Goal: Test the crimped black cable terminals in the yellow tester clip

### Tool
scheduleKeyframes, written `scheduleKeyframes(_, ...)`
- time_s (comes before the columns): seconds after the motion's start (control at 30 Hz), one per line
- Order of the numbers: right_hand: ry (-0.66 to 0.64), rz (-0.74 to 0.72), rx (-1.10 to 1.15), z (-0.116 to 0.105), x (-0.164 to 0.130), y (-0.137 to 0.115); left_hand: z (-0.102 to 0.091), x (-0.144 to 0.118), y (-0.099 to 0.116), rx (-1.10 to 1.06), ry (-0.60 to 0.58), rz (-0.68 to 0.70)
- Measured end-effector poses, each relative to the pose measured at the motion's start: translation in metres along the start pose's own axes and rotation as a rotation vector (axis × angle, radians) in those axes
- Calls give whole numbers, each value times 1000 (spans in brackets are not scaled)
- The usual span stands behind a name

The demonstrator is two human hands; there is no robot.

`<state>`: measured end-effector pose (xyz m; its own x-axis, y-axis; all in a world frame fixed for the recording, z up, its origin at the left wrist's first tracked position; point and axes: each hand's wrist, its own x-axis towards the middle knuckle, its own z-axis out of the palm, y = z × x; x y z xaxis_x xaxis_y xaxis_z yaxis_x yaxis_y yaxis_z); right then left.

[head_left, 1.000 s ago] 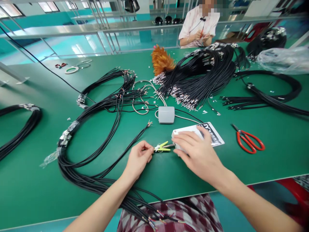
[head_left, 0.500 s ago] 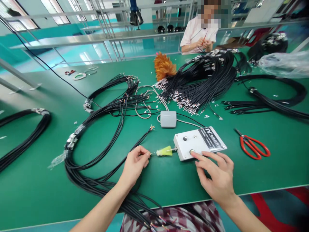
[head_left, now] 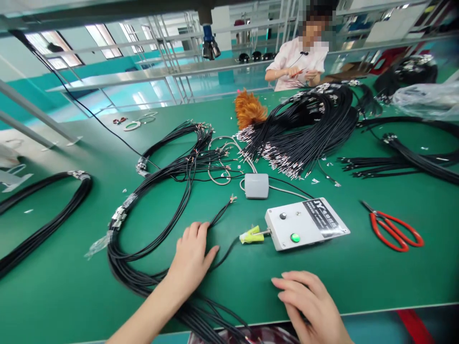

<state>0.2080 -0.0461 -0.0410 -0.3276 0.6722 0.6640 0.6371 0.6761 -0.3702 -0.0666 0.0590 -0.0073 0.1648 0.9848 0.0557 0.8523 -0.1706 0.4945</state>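
Head view shows the left hand (head_left: 190, 255) lying flat and open on a black cable (head_left: 218, 220) just left of the white tester box (head_left: 304, 224), whose green button (head_left: 295, 237) is lit and whose yellow-green clip (head_left: 251, 235) grips the cable end. Right hand (head_left: 310, 303) rests open and holds nothing on the green counter (head_left: 358, 282) in front of the box, so the check looks under way, and unclipping would call for a pinch. Box label reads "JY"; smaller print is illegible, and red scissors (head_left: 392, 229) lie right of the box.
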Motion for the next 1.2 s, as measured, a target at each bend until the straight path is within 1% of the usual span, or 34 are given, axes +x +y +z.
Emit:
scheduleKeyframes(0.03,-9,11,9,1,-1,0,5,-7,-2,99,-33,31)
scheduleKeyframes(0.07,-17,22,20,2,-1,-1,8,-12,-3,150,-54,48)
scheduleKeyframes(0.13,-29,40,36,3,0,-1,8,-14,-3,162,-77,57)
scheduleKeyframes(0.23,-25,71,46,3,2,-1,-3,-12,-1,134,-136,81)
scheduleKeyframes(0.33,-25,87,52,3,3,-2,-16,-19,1,132,-219,112)
scheduleKeyframes(0.43,-27,102,52,5,2,-3,-19,-27,-2,126,-233,89)
scheduleKeyframes(0.5,-28,102,51,5,1,-2,-15,-26,-6,101,-198,57)
scheduleKeyframes(0.57,-28,87,51,5,1,-1,-12,-19,-8,99,-145,24)
scheduleKeyframes(0.63,-24,63,50,5,1,0,-16,-8,-9,112,-90,-5)
scheduleKeyframes(0.67,-20,54,48,6,1,1,-21,-2,-11,114,-61,-21)
scheduleKeyframes(0.73,-12,39,42,6,1,2,-39,9,-17,106,26,-73)
scheduleKeyframes(0.77,-10,36,39,6,1,2,-50,15,-22,102,90,-110)
scheduleKeyframes(0.83,-7,31,33,6,1,3,-69,25,-36,106,255,-201)
scheduleKeyframes(0.9,-5,31,31,6,2,3,-79,33,-54,141,404,-299)
scheduleKeyframes(0.93,-7,34,33,6,2,3,-78,36,-63,167,444,-337)
scheduleKeyframes(1.0,-20,43,45,6,2,3,-67,39,-78,217,443,-368)
scheduleKeyframes(1.07,-31,51,58,6,2,4,-53,40,-85,252,396,-345)
scheduleKeyframes(1.13,-35,53,61,6,3,4,-44,38,-85,271,366,-287)
scheduleKeyframes(1.2,-45,57,55,5,4,3,-39,33,-76,275,351,-195)
